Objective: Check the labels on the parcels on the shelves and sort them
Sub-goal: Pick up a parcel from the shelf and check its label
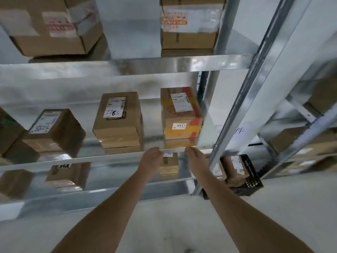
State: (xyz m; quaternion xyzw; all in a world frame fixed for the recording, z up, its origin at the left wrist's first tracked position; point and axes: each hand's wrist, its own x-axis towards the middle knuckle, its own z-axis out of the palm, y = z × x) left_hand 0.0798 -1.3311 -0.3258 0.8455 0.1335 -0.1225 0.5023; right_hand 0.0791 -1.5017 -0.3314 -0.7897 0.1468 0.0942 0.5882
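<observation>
Reaching up toward the middle shelf (127,157), both arms stretched forward; left hand (152,157) and right hand (193,157) raised at the shelf's front edge, apart from each other, fingers loosely extended and holding nothing, though fingertips blurred against the metal lip and contact with it not possible to confirm; aimed, by the look of it, at the yellow-and-brown parcel (180,114) standing just above and between the hands, near the shelf's right end beside the upright post (237,110); probably the picking-up step, before any label check on this one; next move likely calling for a grasp on both sides of that parcel and a pull forward off the shelf, with care for the brown parcel (118,119) standing near it on the left; front sticker reading 5917 legible, top label too small to read; handwritten numbers on the neighbouring labels only partly clear; upper-shelf boxes (187,24) smeared by motion blur, labels unreadable; small box (168,164) on the lower shelf partly hidden behind the hands; black crate (249,172) at the right holding parcels, contents hard to make out; far-left parcels cut off by the frame edge.
</observation>
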